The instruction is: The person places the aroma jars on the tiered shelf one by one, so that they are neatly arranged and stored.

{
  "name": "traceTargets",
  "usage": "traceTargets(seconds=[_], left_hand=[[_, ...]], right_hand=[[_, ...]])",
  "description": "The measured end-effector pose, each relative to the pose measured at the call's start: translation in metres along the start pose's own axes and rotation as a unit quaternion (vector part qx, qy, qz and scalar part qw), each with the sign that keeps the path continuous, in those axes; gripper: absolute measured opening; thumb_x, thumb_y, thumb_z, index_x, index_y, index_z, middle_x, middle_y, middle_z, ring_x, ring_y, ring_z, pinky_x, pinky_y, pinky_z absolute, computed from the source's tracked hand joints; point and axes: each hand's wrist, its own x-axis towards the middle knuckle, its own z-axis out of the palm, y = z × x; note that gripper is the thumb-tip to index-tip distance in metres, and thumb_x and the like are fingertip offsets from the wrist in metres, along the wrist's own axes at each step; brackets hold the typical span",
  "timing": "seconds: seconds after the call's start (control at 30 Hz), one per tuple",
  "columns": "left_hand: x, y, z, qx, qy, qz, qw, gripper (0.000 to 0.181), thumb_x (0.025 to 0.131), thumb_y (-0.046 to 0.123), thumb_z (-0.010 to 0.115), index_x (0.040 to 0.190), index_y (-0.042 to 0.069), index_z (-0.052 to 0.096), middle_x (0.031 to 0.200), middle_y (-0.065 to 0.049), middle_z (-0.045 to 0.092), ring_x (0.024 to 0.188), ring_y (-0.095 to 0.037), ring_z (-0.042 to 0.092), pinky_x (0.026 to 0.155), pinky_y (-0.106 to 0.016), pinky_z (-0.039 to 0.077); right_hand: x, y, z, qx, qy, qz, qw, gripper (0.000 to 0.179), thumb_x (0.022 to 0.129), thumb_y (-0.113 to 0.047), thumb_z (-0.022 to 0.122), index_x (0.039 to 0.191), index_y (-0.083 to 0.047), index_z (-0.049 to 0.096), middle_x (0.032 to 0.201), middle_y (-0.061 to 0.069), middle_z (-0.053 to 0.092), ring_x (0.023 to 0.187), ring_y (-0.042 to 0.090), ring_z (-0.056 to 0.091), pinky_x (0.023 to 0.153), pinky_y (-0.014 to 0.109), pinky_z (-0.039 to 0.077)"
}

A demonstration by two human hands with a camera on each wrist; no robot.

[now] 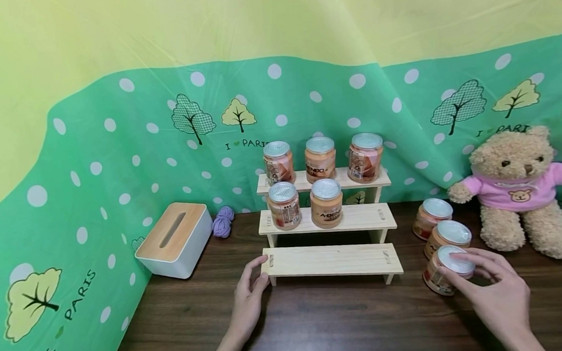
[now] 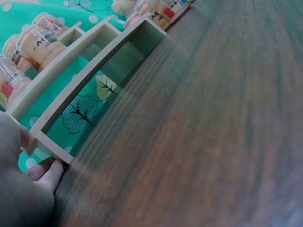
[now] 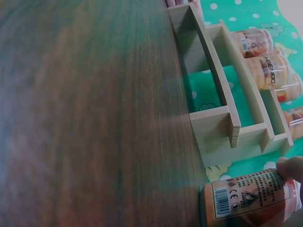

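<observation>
My left hand [image 1: 247,297] holds the left end of a three-tier wooden display stand [image 1: 331,260], its thumb and fingers at the lowest step's corner. With my right hand [image 1: 499,290] I grip a labelled jar [image 1: 437,279] around its silvery lid, thumb on the near side and fingers across the top. That jar stands at the front of a row, before a second jar [image 1: 434,241] and a third jar [image 1: 426,222]. Three similar jars [image 1: 320,167] occupy the top tier. Two more jars [image 1: 327,210] are on the middle tier, at its left and centre. The lowest tier is bare.
A white tissue box with a wooden lid [image 1: 170,243] sits on the left, beside purple yarn [image 1: 223,223]. At the right, a teddy bear [image 1: 519,191] in a pink shirt leans against the green dotted backdrop [image 1: 162,151]. The tabletop [image 1: 321,325] is dark wood.
</observation>
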Motion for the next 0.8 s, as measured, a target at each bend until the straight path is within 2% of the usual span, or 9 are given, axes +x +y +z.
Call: traceTargets(seconds=[0.37,0.47,0.67,0.8], left_hand=[[0.0,0.0,0.0,0.003,-0.001,0.001,1.0,0.039,0.115,0.009,0.058,0.155,0.005,0.058,0.164,-0.016,0.054,0.135,-0.028,0.062,0.105,-0.023,0.052],[0.0,0.001,0.0,0.003,-0.002,0.001,1.0,0.039,0.116,0.01,0.057,0.155,0.006,0.058,0.164,-0.016,0.053,0.134,-0.027,0.062,0.105,-0.023,0.052],[0.0,0.001,0.001,0.001,-0.003,0.0,1.0,0.039,0.116,0.01,0.057,0.155,0.005,0.058,0.164,-0.018,0.053,0.128,-0.024,0.064,0.103,-0.025,0.053],[0.0,0.001,0.0,-0.001,-0.003,0.001,1.0,0.039,0.116,0.011,0.057,0.155,0.005,0.057,0.163,-0.018,0.053,0.125,-0.022,0.064,0.103,-0.026,0.053]], right_hand=[[-0.001,-0.003,-0.001,0.001,-0.005,0.002,1.0,0.034,0.075,-0.001,0.101,0.106,-0.003,0.088,0.113,-0.031,0.067,0.085,-0.013,0.062,0.082,0.002,0.043],[-0.002,-0.005,-0.002,0.001,-0.002,-0.008,1.0,0.034,0.074,0.0,0.101,0.105,-0.003,0.088,0.113,-0.031,0.068,0.084,-0.012,0.062,0.08,0.003,0.043],[0.001,-0.013,-0.003,0.024,0.013,-0.062,0.9977,0.038,0.07,0.009,0.1,0.104,-0.001,0.088,0.115,-0.026,0.07,0.083,-0.01,0.062,0.081,0.006,0.043],[0.006,-0.021,-0.004,0.052,0.021,-0.11,0.9924,0.04,0.066,0.016,0.096,0.103,0.005,0.086,0.117,-0.023,0.073,0.087,-0.008,0.062,0.084,0.007,0.045]])
